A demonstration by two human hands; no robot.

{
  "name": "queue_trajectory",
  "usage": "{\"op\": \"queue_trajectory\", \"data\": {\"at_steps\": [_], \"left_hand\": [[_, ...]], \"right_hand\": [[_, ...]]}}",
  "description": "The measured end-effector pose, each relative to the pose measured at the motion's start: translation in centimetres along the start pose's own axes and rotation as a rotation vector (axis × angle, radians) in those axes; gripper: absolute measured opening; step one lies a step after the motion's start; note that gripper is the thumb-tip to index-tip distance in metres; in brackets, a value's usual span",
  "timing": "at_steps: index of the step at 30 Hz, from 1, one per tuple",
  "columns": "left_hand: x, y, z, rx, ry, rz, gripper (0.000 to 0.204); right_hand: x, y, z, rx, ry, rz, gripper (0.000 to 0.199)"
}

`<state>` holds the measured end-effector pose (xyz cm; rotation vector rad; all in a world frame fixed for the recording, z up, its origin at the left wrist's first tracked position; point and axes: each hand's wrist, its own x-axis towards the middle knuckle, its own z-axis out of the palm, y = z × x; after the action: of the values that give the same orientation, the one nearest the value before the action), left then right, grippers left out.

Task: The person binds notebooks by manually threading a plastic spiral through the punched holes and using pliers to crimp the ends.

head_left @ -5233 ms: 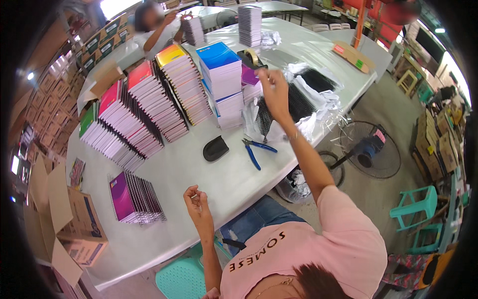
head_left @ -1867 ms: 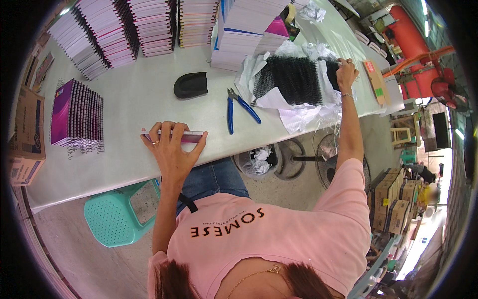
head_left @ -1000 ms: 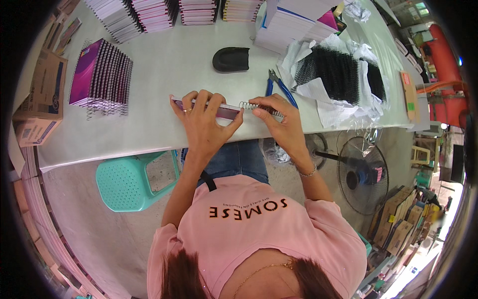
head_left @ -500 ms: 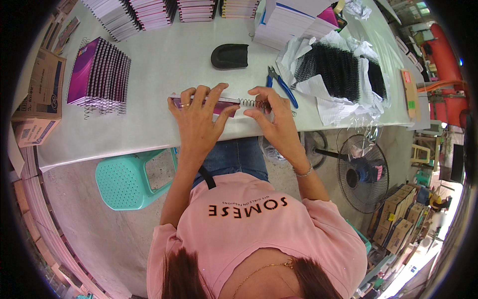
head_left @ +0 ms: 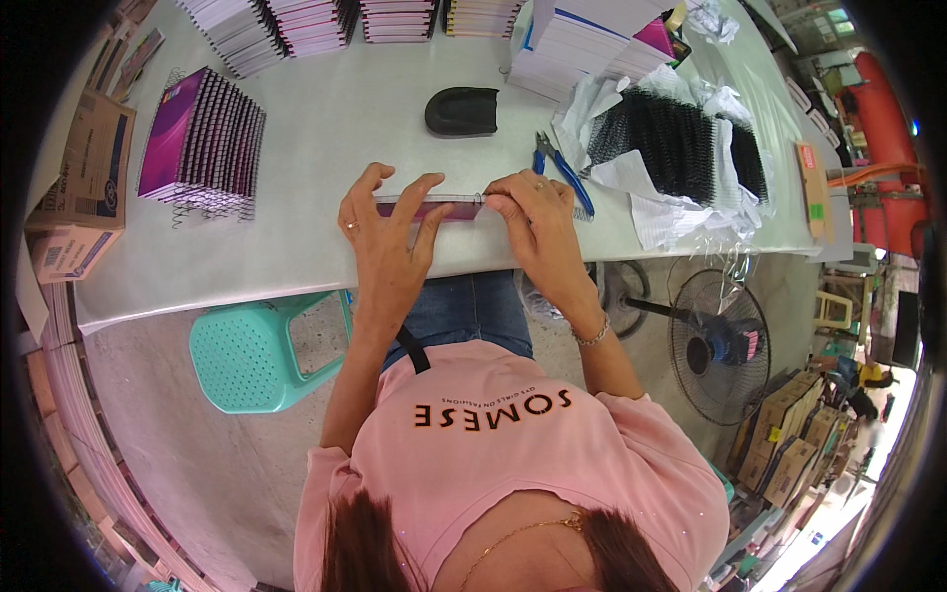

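Note:
A thin notebook (head_left: 462, 211) with a purple cover stands on its long edge near the table's front, its white page edges facing up. My left hand (head_left: 387, 237) straddles its left part, thumb on the near side and the other fingers bent over the far side. At the notebook's right end my right hand (head_left: 538, 222) pinches a dark wire coil (head_left: 478, 199), a short piece of which shows at the notebook's corner. Most of the coil is hidden under the right fingers. Blue-handled cutting pliers (head_left: 564, 176) lie just beyond that hand.
A black curved holder (head_left: 462, 111) lies beyond the notebook. Black wire coils (head_left: 656, 146) rest on crumpled white paper at the right. Coiled purple notebooks (head_left: 202, 143) are stacked at the left, beside cardboard boxes (head_left: 94, 163). More book stacks (head_left: 395, 20) line the far side.
My right hand has moved left to the notebook's end, and the stretch of coil that showed between the hands is now mostly covered. My left fingers have lifted and spread somewhat.

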<state>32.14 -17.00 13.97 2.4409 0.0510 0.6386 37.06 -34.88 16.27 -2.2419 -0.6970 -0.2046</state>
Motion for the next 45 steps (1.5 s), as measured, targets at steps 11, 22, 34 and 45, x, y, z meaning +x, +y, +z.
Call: {"op": "queue_trajectory", "data": {"at_steps": [11, 22, 34, 45], "left_hand": [[-0.6, -0.9, 1.1, -0.251, 0.094, -0.173, 0.052], [-0.8, -1.0, 2.0, -0.204, 0.085, -0.164, 0.057], [-0.9, -1.2, 2.1, -0.216, 0.101, -0.147, 0.051], [-0.9, -1.0, 1.9, -0.193, 0.107, -0.120, 0.051]], "right_hand": [[0.3, 0.2, 0.4, -0.054, -0.019, -0.052, 0.019], [0.4, -0.4, 1.0, -0.026, 0.052, -0.053, 0.014], [1.0, -1.0, 1.1, 0.159, 0.031, -0.011, 0.024], [0.6, -0.7, 1.1, 0.178, 0.029, -0.016, 0.022]]}}
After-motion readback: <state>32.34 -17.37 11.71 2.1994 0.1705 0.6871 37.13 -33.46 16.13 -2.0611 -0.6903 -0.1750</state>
